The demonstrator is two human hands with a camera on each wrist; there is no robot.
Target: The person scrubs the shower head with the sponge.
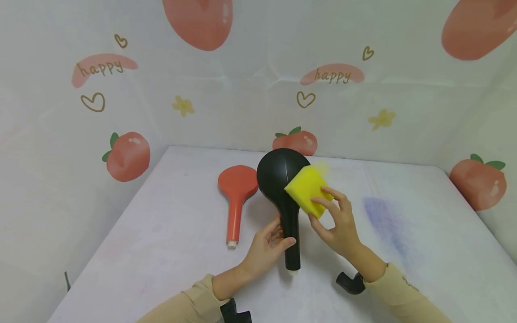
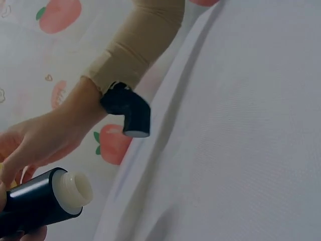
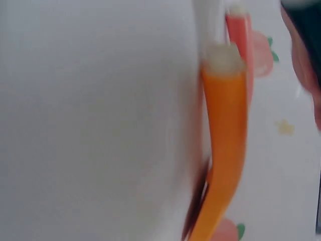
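My left hand (image 1: 264,253) grips the handle of a black shower head (image 1: 278,172) with its round head pointing away from me. The handle ends in a white threaded neck (image 2: 77,188), seen close in the left wrist view. Between thumb and fingers, my right hand (image 1: 341,224) pinches a yellow sponge (image 1: 308,186) and holds it against the right side of the black head. An orange shower head (image 3: 225,120) lies beneath, mostly hidden in the head view behind the black one and my left fingers. To the left, a red shower head (image 1: 238,181) lies on the table.
The table has a white cover (image 1: 169,233) with a faint purple stain (image 1: 383,220) on the right. A white backdrop (image 1: 242,80) printed with fruit and hearts stands behind and at the sides. Black wrist mounts (image 1: 350,283) stick out at both cuffs.
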